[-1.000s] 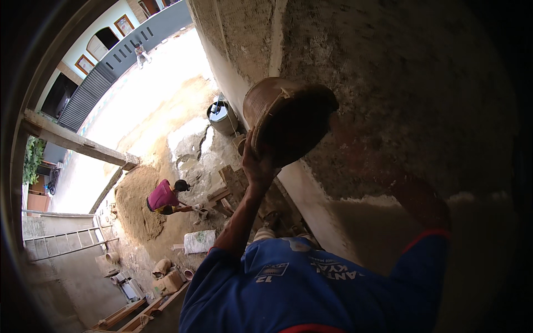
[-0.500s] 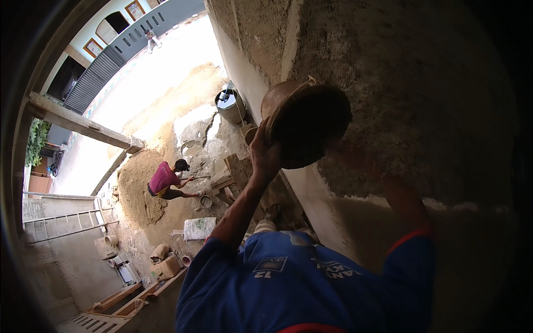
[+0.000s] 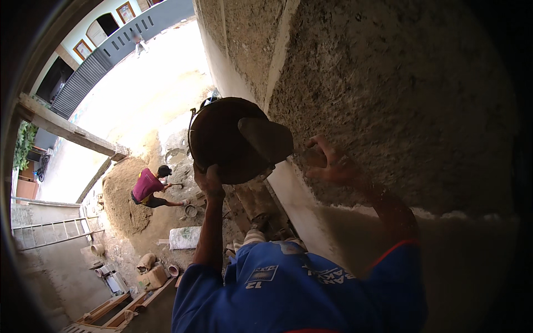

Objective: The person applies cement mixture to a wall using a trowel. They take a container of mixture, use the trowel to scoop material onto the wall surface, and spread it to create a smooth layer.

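Observation:
My left hand (image 3: 210, 182) grips the lower rim of a dark round bucket (image 3: 214, 139), held up beside the rough plastered wall. A broad, flat trowel blade (image 3: 264, 139) lies across the bucket's right side. My right hand (image 3: 327, 161) is just right of the bucket, in front of the wall (image 3: 383, 100), its fingers curled at the trowel's handle end; the grip is dim. The bucket's inside is in deep shadow.
A co-worker (image 3: 149, 186) in magenta bends by a sand pile (image 3: 125, 211) with a tool. Below are a white sack (image 3: 185, 237), a leaning ladder (image 3: 53, 230), jerrycans (image 3: 152, 277) and timber (image 3: 114, 313). A concrete beam (image 3: 72, 127) crosses left; another person (image 3: 140, 47) is by the far fence.
The bucket has swung left and its opening now faces me more, with the trowel blade showing on it. My right hand has come into clearer view. The co-worker shifts slightly at the sand.

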Tool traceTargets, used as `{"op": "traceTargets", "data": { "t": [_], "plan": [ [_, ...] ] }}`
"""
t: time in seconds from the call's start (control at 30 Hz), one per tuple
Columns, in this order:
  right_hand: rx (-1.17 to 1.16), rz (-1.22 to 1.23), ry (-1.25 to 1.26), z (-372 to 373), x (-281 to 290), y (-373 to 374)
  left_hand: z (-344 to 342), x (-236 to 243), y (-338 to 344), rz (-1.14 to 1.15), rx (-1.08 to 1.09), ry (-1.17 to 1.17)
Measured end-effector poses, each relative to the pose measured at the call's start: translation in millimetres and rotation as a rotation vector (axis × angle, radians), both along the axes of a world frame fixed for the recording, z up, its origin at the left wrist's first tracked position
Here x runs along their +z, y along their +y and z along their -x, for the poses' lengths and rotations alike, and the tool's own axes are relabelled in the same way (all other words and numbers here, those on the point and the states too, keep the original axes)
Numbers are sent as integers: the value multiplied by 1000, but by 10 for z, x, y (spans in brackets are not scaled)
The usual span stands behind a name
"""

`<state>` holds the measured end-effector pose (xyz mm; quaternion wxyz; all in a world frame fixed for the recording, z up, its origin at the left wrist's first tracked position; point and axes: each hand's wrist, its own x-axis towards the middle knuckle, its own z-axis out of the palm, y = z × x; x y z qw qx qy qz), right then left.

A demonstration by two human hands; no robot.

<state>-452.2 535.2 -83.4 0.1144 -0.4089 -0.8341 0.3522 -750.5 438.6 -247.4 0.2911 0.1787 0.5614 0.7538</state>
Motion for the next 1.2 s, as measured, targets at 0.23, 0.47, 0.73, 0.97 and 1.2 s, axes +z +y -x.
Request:
{"op": "traceTargets", "data": {
  "t": [0.23,0.47,0.73,0.97,1.2],
  "plan": [
    [236,121,-70,113,747,175,319,-615,-613,146,95,-56],
    [-661,-250,-15,-1146,382,1111,276,-823,-907,357,117,-137],
    [-736,-156,-54,-1184,1150,332,144,-1297,-670,314,21,-345],
    [-538,322,-288,-886,-401,-375,-231,-1629,-694,417,86,-907],
    [-322,458,-451,-981,-1301,-1021,-776,-2097,-947,460,281,-1093]
  ]
}}
